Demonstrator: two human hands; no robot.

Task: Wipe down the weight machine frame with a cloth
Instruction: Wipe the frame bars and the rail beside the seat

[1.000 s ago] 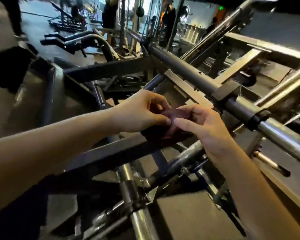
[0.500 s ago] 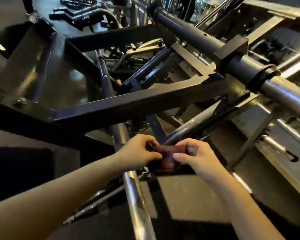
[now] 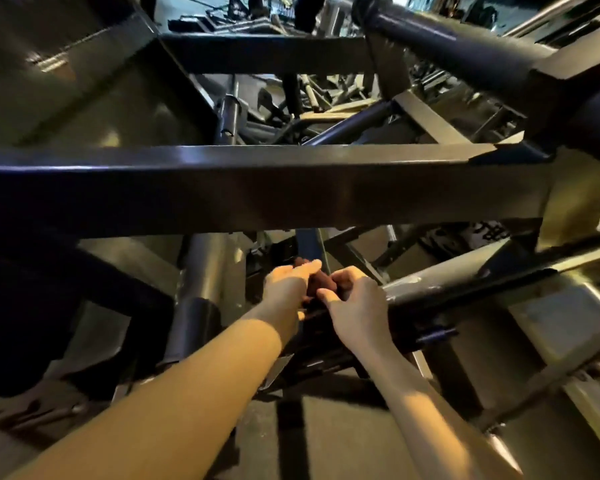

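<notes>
A dark maroon cloth (image 3: 318, 283) is bunched between my two hands, low inside the weight machine frame (image 3: 257, 185). My left hand (image 3: 288, 285) holds the cloth from the left, its fingers stretched forward over it. From the right, my right hand (image 3: 355, 303) grips the cloth with curled fingers, right beside a slanted grey bar (image 3: 458, 289). Most of the cloth is hidden by the hands. A wide dark square beam of the frame crosses the view just above both hands.
A thick round bar (image 3: 465, 53) runs across the top right. A vertical steel post (image 3: 205, 282) stands left of the hands. Struts and brackets crowd the space around them. The dark floor (image 3: 343, 445) lies below. Other gym machines stand far back.
Both hands have gone down with the cloth, from above the square beam to below it, deeper into the frame. My view has dropped and moved closer to the beam.
</notes>
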